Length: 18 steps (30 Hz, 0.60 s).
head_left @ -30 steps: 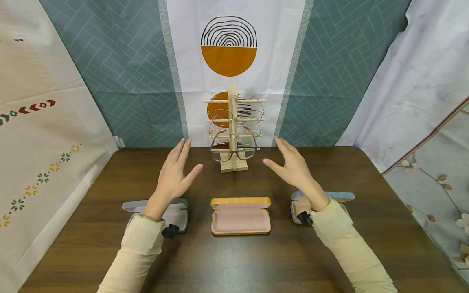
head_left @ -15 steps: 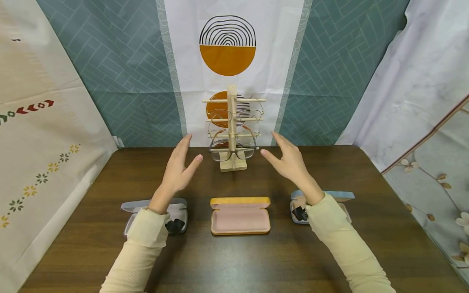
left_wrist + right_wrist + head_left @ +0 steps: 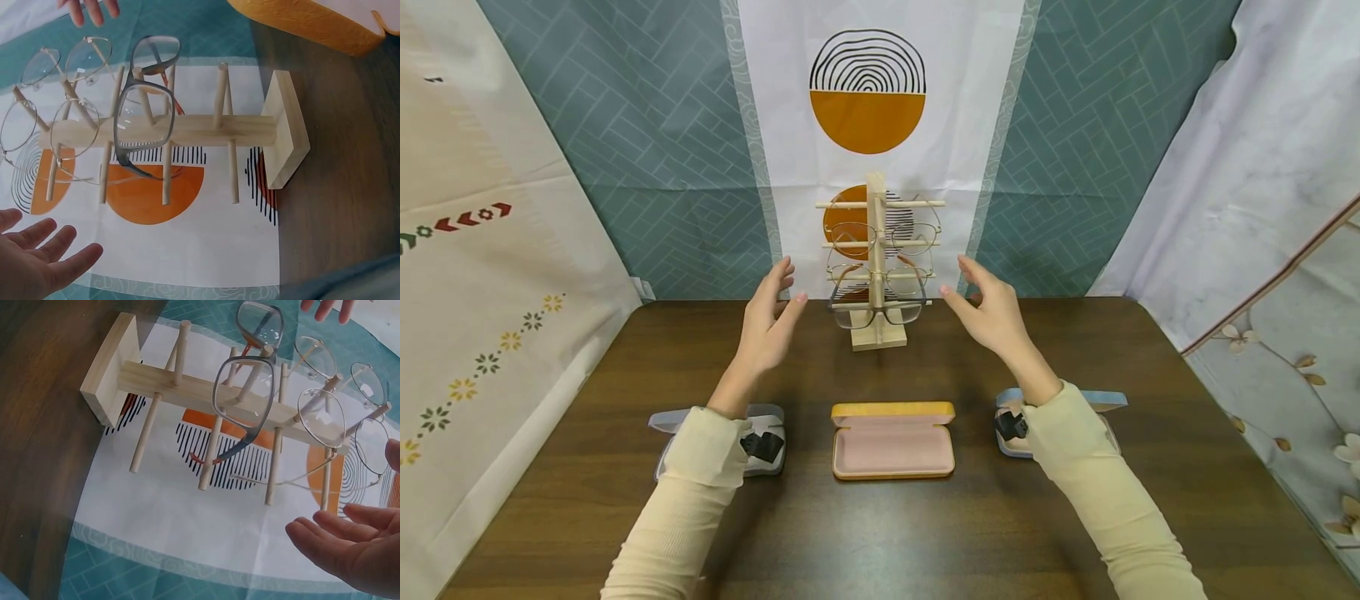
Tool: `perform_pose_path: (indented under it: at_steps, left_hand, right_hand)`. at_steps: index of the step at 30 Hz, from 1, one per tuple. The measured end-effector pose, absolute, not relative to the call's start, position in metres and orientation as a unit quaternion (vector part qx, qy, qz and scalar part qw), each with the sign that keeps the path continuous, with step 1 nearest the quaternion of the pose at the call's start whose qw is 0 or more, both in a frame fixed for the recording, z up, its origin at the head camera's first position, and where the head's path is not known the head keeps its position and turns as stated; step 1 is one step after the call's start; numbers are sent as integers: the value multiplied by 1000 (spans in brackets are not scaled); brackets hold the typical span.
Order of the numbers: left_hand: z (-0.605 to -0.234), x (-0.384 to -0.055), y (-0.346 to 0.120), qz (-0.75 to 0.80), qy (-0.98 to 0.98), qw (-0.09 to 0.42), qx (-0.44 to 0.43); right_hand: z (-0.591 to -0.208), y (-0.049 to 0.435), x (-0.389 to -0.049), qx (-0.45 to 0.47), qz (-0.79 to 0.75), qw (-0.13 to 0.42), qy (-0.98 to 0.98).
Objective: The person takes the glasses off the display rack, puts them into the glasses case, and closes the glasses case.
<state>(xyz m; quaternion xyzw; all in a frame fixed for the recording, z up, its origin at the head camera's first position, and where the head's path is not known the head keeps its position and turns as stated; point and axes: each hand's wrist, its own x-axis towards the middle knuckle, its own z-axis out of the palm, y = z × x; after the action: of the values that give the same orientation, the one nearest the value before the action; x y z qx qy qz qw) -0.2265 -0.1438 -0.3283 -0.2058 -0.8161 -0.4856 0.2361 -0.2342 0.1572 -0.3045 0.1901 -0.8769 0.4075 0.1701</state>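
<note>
A wooden glasses stand (image 3: 878, 340) at the table's back carries three pairs of glasses, one above another. The lowest is a dark-framed pair (image 3: 147, 112) with reddish temple tips. Over it hang two thin wire-framed pairs (image 3: 320, 419), the upper one (image 3: 853, 238) with rounder lenses. My left hand (image 3: 765, 329) is raised to the left of the stand, fingers relaxed and thumb apart, holding nothing. On the opposite side my right hand (image 3: 994, 318) faces it, likewise bare, fingers slightly bent. Both wrist views show a gap between fingers and glasses.
Three glasses cases lie with lids up on the brown table (image 3: 880, 533): a yellow one (image 3: 893, 454) with pink lining in the middle, a grey-blue one (image 3: 672, 419) behind my left forearm, and a light blue one (image 3: 1103, 401) behind my right. Patterned cloths (image 3: 685, 167) hang behind.
Both hands have moved forward and up, to either side of the stand, and their fingers have bent a little. The glasses, stand and cases stay put.
</note>
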Motion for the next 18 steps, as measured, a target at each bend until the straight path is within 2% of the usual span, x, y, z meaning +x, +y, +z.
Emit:
perform_pose_path:
  at_steps: [4,11,18]
  left_hand:
    - [-320,-227,-142,-505,-811,221,-194]
    - [-289,-206,-131,-537,-806,181,-171]
    - [-294,-220,-134,-547,-802,180,-161]
  right_hand:
    - [-301,157,-235,185,434,162,-867]
    - [-299,157,-240,157,463,144,-861]
    - [-293,155,-245,139,482,141,-854]
